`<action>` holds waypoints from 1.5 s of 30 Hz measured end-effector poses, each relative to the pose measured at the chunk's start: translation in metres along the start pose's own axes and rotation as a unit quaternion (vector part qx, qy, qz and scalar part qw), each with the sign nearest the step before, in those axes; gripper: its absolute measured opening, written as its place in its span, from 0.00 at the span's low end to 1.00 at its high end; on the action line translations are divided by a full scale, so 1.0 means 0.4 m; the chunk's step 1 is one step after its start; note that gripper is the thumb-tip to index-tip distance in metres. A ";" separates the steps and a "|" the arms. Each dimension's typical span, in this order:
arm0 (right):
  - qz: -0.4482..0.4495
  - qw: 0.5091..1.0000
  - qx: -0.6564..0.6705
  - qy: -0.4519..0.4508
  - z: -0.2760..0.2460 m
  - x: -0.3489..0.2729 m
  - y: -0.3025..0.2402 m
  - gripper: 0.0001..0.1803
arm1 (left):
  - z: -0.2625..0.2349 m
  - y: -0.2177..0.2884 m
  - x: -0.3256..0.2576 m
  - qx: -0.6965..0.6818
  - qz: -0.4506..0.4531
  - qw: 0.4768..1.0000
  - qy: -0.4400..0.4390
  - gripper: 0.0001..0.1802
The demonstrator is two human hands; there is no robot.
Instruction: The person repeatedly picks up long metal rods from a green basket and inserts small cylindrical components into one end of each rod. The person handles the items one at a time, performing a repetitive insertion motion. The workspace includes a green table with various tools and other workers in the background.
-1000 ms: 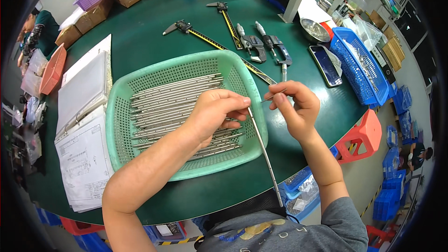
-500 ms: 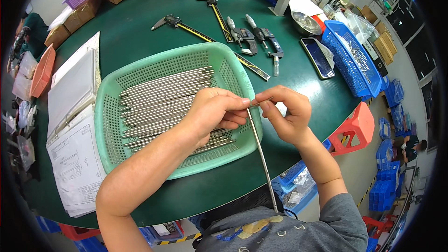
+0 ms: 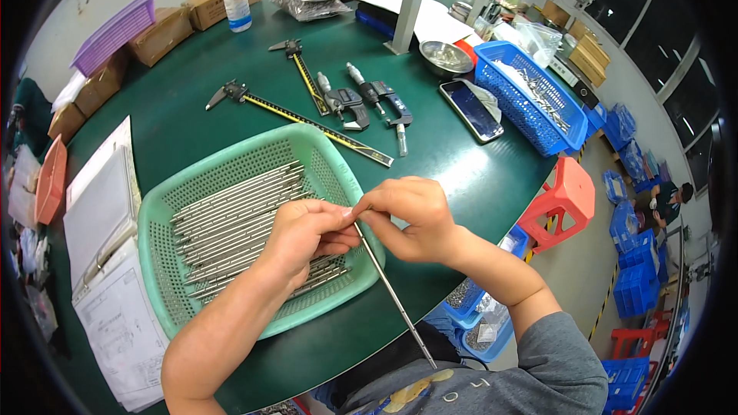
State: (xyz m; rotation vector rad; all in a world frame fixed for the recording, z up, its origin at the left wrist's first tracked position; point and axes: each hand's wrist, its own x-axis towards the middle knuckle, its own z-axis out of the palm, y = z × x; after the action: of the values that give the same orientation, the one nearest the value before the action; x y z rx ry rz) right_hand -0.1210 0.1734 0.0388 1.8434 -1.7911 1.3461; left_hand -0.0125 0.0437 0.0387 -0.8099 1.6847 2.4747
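My left hand [image 3: 307, 234] is closed over the near right side of a green perforated basket [image 3: 163, 261], its thumb and fingers pinching the upper end of a slender metal rod [image 3: 396, 300]. The rod slants down toward my shirt, with small marks or holes along it. My right hand [image 3: 415, 219] meets the left at the rod's end, thumb and forefinger pinched on a thin pin-like piece that the fingers mostly hide. In the basket, below my left hand, many similar metal rods [image 3: 238, 215] lie side by side.
Beyond the basket lie two calipers [image 3: 307, 124] and two micrometers [image 3: 344, 104]. A phone [image 3: 470, 110], metal bowl [image 3: 446, 58] and blue basket [image 3: 530, 96] stand to the right. An open binder [image 3: 104, 207] flanks the green basket's left. A red stool [image 3: 561, 204] is past the table edge.
The view has shifted, so the table's things sit lower and further left. Both hands keep their pinch at the rod's end; the right fingers have curled in closer, covering the thin piece more.
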 end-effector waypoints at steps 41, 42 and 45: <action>0.016 0.999 -0.025 -0.031 -0.017 -0.018 -0.021 0.05 | -0.006 -0.008 -0.004 0.014 0.028 0.999 -0.016 0.07; 0.016 0.999 -0.027 -0.034 -0.014 -0.020 -0.022 0.05 | -0.003 -0.009 -0.005 0.014 0.026 0.999 -0.014 0.08; 0.011 0.999 -0.034 -0.040 -0.010 -0.023 -0.024 0.06 | 0.001 -0.011 -0.010 0.012 0.023 1.000 -0.007 0.08</action>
State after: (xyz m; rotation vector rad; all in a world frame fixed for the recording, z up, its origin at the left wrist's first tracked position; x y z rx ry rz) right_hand -0.1127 0.1845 0.0381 1.8717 -1.8783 1.2204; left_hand -0.0080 0.0467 0.0368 -0.7578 1.7451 2.4784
